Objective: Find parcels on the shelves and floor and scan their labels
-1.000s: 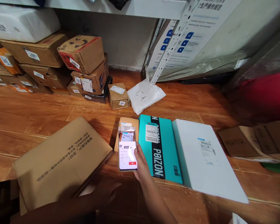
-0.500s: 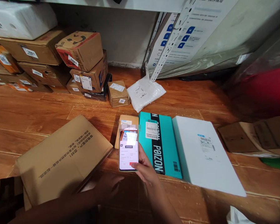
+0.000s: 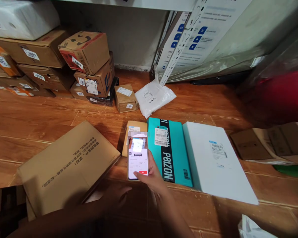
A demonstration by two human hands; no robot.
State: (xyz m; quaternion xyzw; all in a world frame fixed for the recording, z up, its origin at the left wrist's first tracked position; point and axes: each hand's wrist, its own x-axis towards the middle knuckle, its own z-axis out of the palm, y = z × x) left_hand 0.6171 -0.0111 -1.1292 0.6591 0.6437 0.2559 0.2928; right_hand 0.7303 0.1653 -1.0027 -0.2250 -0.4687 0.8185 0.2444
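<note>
A smartphone (image 3: pixel 138 158), its display lit, is clamped in a worker's right hand (image 3: pixel 157 180) above the wood-plank floor (image 3: pixel 196 102), well out from the floor's far edge at the wall (image 3: pixel 135 39). The thumb reaches across the lower screen, beside a red button; the other fingers are largely hidden behind the handset. The left hand (image 3: pixel 116 195), deep in shadow near the large brown carton (image 3: pixel 67 165), is too dark to tell whether its fingers are closed on anything.

The handset should prove light and stiff, its glass slick and liable to crack if dropped on a corner. The lower half of the long side edges looks the safest hold, with support spread beneath the back and the upper end left uncovered.

Beyond the phone's top lies a small tan parcel (image 3: pixel 125 142), partly covered from view, then, rightward, a teal POIZON box (image 3: pixel 179 150) and a white carton (image 3: pixel 217 178).
</note>
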